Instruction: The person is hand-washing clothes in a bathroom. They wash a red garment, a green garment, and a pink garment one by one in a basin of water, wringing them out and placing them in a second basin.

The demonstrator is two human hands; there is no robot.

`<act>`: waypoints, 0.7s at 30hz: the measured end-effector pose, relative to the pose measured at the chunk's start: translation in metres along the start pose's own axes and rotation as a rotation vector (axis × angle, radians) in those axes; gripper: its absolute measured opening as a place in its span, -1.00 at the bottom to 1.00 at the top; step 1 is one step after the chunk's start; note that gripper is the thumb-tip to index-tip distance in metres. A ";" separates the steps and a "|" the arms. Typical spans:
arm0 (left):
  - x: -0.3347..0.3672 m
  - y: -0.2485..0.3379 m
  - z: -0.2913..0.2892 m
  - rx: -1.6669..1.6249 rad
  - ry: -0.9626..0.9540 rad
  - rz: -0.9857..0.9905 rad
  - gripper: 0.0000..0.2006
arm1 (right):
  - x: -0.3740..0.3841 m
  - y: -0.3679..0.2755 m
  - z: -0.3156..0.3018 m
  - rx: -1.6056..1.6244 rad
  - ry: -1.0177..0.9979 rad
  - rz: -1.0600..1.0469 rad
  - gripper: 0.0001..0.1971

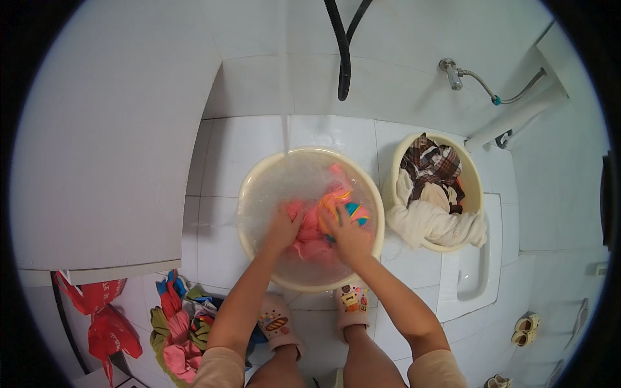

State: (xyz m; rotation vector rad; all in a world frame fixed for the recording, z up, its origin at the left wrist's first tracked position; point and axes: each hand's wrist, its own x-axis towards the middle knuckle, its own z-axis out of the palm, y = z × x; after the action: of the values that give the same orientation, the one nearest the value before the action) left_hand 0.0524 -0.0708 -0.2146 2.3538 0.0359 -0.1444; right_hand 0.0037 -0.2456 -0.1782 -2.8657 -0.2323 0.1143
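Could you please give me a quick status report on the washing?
Both hands in the basin, left hand and right hand gripping the pink garment. Water running in. Nothing obstructing.

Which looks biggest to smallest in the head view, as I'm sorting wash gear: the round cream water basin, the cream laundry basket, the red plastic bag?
1. Round cream water basin
2. Cream laundry basket
3. Red plastic bag, though fisheye bending at the rim makes its size unsure.

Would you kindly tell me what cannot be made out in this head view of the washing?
- Fingertips of the left hand and right hand: sunk in foamy water in the basin and pink garment.
- Lower clothes in the second basin: covered by the plaid cloth.
- Hose: top cut off by the upper edge.
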 end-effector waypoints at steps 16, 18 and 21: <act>-0.004 0.062 -0.019 -1.540 -0.789 -0.415 -0.43 | -0.026 -0.084 -0.070 0.660 0.103 -0.546 -0.83; -0.014 0.066 -0.024 -1.628 -0.784 -0.396 -0.43 | -0.027 -0.096 -0.091 0.678 0.126 -0.546 -0.83; -0.031 0.067 -0.029 -1.771 -0.739 -0.385 -0.43 | -0.022 -0.103 -0.074 0.470 0.252 -0.611 -0.79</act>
State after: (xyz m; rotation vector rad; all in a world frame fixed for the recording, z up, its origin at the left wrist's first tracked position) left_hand 0.0292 -0.0973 -0.1439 0.4308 0.1680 -0.7701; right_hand -0.0263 -0.1699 -0.0782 -2.2030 -0.8779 -0.2718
